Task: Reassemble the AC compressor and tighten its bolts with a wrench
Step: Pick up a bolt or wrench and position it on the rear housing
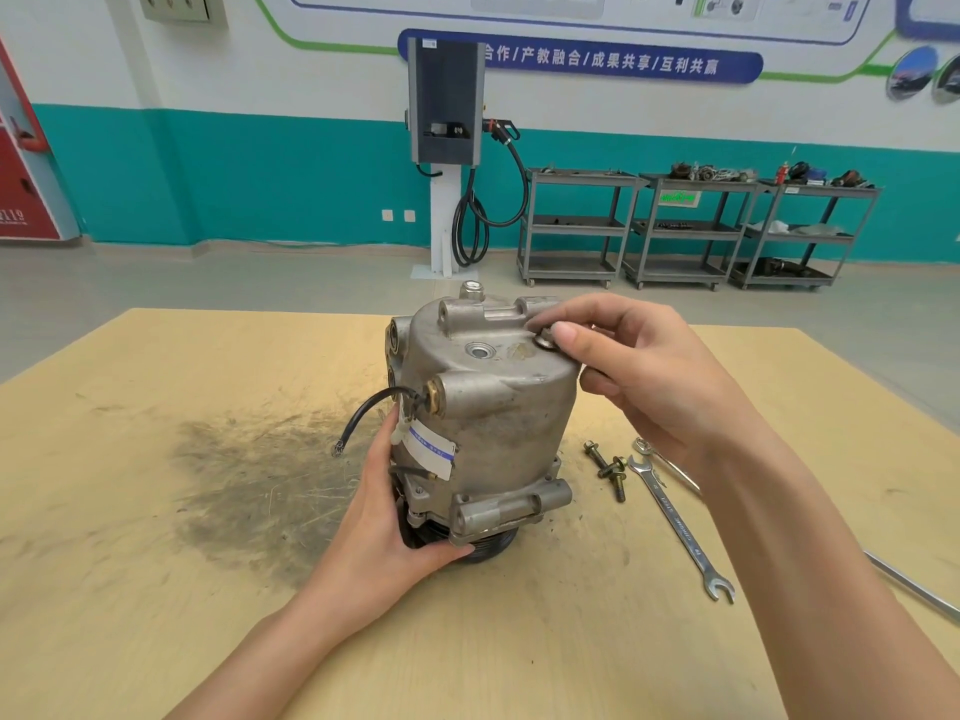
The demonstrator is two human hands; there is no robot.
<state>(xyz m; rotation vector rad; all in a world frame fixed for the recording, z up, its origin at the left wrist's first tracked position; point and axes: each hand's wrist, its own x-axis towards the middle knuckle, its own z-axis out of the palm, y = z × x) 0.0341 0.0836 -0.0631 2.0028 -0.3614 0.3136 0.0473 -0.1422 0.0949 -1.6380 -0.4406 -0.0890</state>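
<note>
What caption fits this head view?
Left hand steadies the upright compressor while right hand pinches a bolt on top; wrench lies nearby.

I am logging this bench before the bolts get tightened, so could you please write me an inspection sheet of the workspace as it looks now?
Surface: wooden table with a dark greasy smear left of the work.
Job's things: AC compressor upright, pulley end down; bolt seated in its top; two loose bolts and wrench to its right.
Clutter: second wrench, partly behind the right forearm.
Hands: left hand grips the compressor's base; right hand fingers pinch the seated bolt.
Cables: short black lead hangs from the compressor.
Surroundings: charging post, three grey carts.
</note>
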